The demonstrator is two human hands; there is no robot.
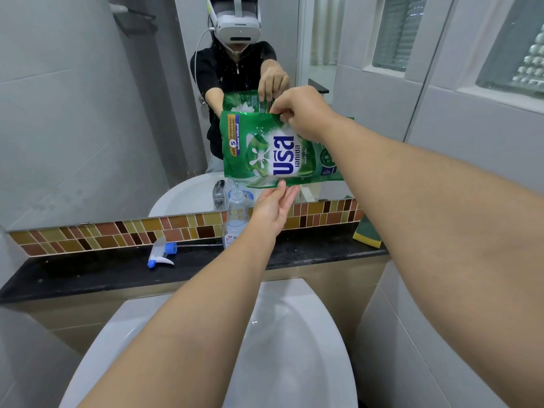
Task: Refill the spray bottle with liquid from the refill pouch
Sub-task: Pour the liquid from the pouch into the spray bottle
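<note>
I see one green refill pouch [273, 151] held up in the air in front of the mirror [88, 113], turned on its side so the big white and blue lettering runs vertically. It is glossy, flat-sided, with a yellow-and-blue badge near its left end. It hangs above the one clear spray bottle [236, 214], which stands upright and uncapped on the dark bench [88, 272], against the tile strip [103, 234]. The bottle looks nearly empty, with a little pale liquid low down.

Going left to right: one spray head [160, 254], white with blue nozzle and collar, lies on its side on the bench, its thin dip tube stretching right toward the bottle. Then the bottle, one count. Then my left hand [275, 209], just beside the bottle and under the pouch: it is open, fingers extended upward, fingertips touching the pouch's lower edge, propping it rather than clutching it. Above and right, my right hand [303, 113] is closed in a pinch on the pouch's top edge, thumb and fingers clamped on the foil near the upper right corner. So two hands, both on the one pouch.

Far right, one yellow and green sponge [368, 234] leans against the wall on the bench. Below it all sits the white basin [294, 348], with water drops showing on its surface.
</note>
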